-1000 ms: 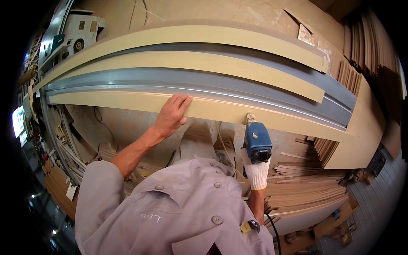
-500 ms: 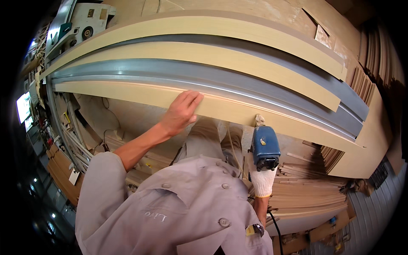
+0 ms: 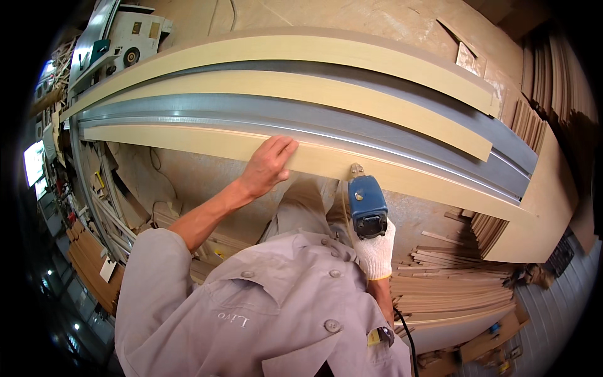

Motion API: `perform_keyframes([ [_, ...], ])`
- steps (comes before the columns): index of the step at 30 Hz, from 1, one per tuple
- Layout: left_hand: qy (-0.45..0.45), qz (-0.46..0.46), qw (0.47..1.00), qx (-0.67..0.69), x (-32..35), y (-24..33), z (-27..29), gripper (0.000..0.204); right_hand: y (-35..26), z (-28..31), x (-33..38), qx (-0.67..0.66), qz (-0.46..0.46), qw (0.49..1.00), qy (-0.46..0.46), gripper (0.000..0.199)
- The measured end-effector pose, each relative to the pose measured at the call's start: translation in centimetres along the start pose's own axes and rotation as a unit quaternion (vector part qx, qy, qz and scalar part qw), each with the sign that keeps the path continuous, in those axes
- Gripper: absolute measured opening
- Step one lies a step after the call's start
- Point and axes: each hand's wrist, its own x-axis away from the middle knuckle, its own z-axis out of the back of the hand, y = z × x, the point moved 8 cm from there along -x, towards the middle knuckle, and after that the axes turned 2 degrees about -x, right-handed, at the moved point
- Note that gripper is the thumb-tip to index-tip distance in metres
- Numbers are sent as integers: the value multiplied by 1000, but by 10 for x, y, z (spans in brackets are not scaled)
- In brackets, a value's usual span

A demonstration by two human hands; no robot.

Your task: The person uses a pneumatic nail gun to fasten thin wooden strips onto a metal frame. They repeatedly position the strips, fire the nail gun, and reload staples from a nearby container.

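Note:
A long, narrow pale board runs from left to right in front of me, along the near side of a grey metal surface. My bare left hand grips it near the middle, fingers bent over its top and thumb on the near side. In a white knit glove, my right hand is closed on a blue corded power tool. The tool's small metal nose meets the board's near face, to the right of my left hand. The tool's body hides part of the gloved fingers; its exact kind is unclear.
Two more pale boards lie across the grey metal surface farther away. A white machine part with a round dial stands at the far left. Stacked thin wood strips fill the lower right. A black cord hangs beside my right forearm.
My right hand and the blue tool have moved left along the board, closer to my left hand. The left hand stays at about the same place on the board.

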Motion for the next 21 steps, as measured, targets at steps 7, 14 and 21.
perform_keyframes([
  [7,3,-8,1000,2,-2,1,0,70,12,34,7,-64,-16,994,87,15],
  [14,-1,15,1000,2,0,-3,-3,72,35,56,7,-20,-33,996,75,17],
  [21,-8,10,1000,-15,0,-2,-3,73,52,81,10,-81,-36,990,114,13],
])
